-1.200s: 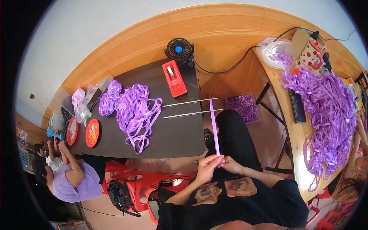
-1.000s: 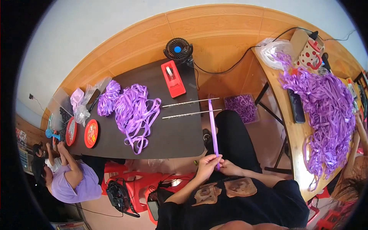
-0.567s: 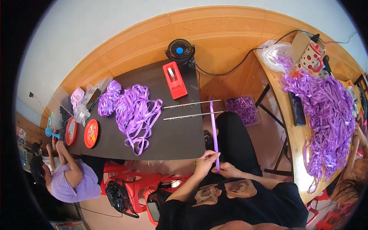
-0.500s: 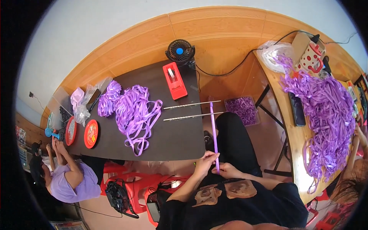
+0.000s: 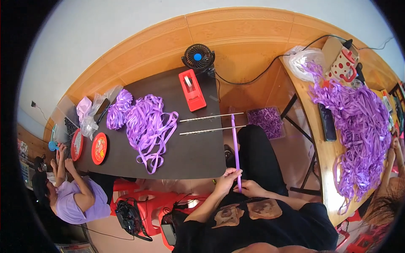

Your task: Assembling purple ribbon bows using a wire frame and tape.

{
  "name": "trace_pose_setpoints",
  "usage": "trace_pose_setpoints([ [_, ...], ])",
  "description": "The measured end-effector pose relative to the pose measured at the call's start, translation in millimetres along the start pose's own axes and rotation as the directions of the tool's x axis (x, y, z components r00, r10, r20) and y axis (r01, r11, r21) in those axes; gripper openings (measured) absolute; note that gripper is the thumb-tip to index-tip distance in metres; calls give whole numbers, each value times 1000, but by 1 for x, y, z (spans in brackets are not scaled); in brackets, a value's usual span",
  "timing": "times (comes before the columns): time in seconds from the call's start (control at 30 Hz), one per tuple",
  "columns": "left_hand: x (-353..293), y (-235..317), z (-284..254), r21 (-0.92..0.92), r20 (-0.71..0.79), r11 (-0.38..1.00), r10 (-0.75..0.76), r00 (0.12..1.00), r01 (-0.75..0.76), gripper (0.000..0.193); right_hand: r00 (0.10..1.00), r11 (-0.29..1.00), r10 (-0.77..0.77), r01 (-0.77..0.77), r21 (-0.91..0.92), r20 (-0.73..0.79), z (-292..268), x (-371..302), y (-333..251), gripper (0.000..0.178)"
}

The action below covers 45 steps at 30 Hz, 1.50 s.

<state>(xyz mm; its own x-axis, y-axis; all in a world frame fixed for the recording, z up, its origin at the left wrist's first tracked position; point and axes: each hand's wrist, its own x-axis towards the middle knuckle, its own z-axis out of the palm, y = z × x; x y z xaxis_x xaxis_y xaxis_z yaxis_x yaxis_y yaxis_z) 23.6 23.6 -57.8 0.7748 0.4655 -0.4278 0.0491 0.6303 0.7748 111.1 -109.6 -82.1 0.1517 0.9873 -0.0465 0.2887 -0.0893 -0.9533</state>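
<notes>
Left fingers (image 5: pixel 233 171) are pinched tight on the purple ribbon (image 5: pixel 236 147), basically closed up, and the right fingers (image 5: pixel 246 186) grip its lower end.

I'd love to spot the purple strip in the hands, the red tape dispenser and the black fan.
Purple strip (image 5: pixel 236 147), head view: its middle stretch.
Red tape dispenser (image 5: pixel 193 91), head view: mid-body.
Black fan (image 5: pixel 198 57), head view: its blue hub.
</notes>
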Motion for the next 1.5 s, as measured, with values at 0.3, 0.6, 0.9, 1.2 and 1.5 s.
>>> trace_pose_setpoints([
  [0.3,2,7,-5,209,151,976,22,988,-54,15,803,980,-128,11,-200,-582,-56,15,-51,20],
  [0.6,-10,25,5,131,223,991,-50,974,20,17,607,303,-790,260,-917,-89,-109,80,-88,32],
  [0.9,-18,32,4,55,281,995,-93,955,81,18,552,119,-829,334,-935,92,-107,83,-96,30],
  [1.2,-27,40,11,-137,397,986,-31,917,92,13,574,92,-806,364,-927,145,-106,74,-104,25],
  [1.5,-26,32,9,-347,495,935,110,862,80,18,571,201,-819,377,-904,56,-109,71,-132,31],
])
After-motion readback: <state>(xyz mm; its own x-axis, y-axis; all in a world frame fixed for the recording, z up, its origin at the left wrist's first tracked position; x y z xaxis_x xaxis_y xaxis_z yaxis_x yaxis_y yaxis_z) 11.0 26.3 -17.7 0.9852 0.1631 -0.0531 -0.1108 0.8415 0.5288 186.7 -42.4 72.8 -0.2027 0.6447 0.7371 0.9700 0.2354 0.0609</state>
